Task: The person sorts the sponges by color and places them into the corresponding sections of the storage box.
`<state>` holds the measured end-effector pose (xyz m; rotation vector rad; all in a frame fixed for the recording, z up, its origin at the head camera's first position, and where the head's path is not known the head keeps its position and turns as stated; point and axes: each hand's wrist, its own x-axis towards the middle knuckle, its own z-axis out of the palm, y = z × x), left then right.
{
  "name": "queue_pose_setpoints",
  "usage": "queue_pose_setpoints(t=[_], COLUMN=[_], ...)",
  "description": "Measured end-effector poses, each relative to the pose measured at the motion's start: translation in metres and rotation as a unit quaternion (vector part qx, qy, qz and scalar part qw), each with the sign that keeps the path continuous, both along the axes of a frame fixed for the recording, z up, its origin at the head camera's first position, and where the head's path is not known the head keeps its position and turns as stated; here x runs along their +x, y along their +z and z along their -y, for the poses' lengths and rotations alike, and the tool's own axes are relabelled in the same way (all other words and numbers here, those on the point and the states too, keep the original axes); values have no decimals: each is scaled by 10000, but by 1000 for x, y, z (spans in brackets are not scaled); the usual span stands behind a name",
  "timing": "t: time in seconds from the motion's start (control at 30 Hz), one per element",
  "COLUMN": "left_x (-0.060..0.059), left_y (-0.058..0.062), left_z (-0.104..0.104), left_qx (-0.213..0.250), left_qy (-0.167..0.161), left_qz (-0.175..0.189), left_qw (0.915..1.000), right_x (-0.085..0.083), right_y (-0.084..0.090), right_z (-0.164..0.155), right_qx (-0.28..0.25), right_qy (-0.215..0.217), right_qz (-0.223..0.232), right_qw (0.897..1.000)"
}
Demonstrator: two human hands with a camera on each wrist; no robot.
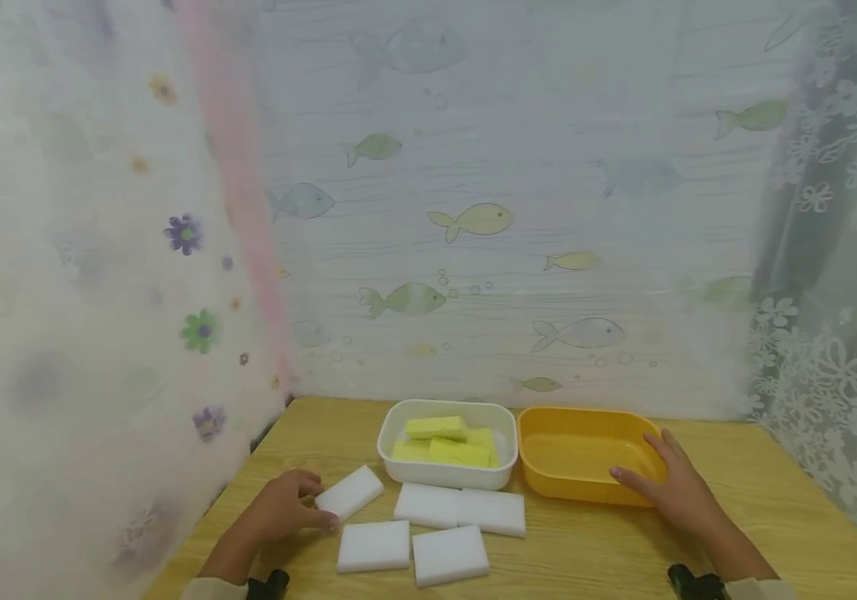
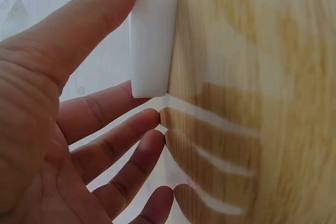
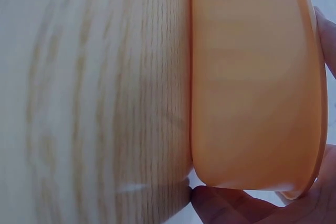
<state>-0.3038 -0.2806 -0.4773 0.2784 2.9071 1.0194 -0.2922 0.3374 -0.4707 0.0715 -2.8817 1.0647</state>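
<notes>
My left hand (image 1: 282,506) is at the left end of a white sponge (image 1: 349,493) lying on the table, pinching it between thumb and index finger. In the left wrist view the thumb lies along one side of the sponge (image 2: 152,40), and the other fingers spread below it near the wood. On the right, my right hand (image 1: 679,487) holds the right end of an orange plastic container (image 1: 586,488), thumb over the front rim and fingers at the side. The container's inside shows nothing in it. Close up, fingers touch the container's end wall (image 3: 252,129).
A white container (image 1: 447,476) with several yellow sponges (image 1: 458,452) stands left of the orange one. In front lie more white sponges (image 1: 373,547), two of them side by side. Printed curtains (image 1: 473,333) hang behind the wooden table (image 1: 571,550) and along its left.
</notes>
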Motion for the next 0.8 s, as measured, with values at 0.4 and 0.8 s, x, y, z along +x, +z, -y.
queue_pose_setpoints(t=[0.4,0.8], left_x=[4,5], left_y=[7,29], left_z=[1,9], left_qx=[-115,368], left_qy=[211,414], left_qz=[-127,-67], left_qw=[9996,9984], right_x=[0,0], right_y=[-1,-1], right_z=[0,1], right_qx=[-10,-13], right_qy=[9,-16], right_qz=[27,5], right_qw=[10000,10000])
